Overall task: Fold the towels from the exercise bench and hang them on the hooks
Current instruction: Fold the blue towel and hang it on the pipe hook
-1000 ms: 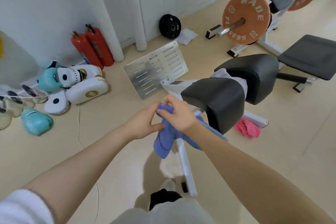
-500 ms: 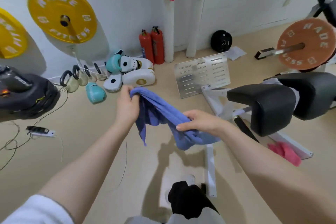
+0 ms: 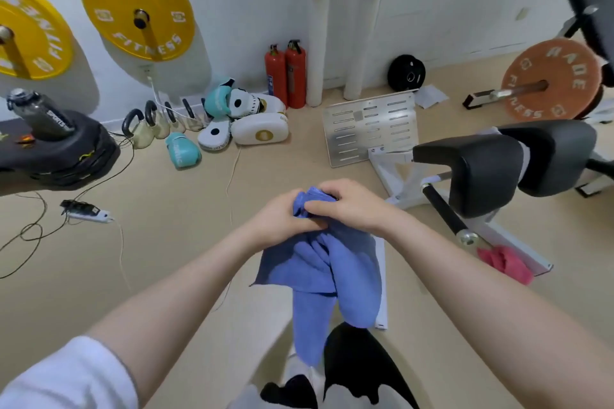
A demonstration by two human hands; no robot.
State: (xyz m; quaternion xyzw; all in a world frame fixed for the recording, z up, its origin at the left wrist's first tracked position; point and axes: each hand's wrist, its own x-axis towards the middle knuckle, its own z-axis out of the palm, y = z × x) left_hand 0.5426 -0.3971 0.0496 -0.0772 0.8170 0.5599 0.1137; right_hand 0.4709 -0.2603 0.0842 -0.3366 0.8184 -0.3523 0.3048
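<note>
Towel (image 3: 327,279) is pinched at its top by both hands, left hand (image 3: 282,221) and right hand (image 3: 349,206) touching; its length hangs straight down.

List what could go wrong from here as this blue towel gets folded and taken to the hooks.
1. Both hands, left and right, bunch the blue towel at one spot, so the fold may come out uneven.
2. Its loose end hangs near the feet and could be stepped on.
3. Cables and a power strip lie on the floor to the left, a possible trip hazard on the way to the wall.
</note>
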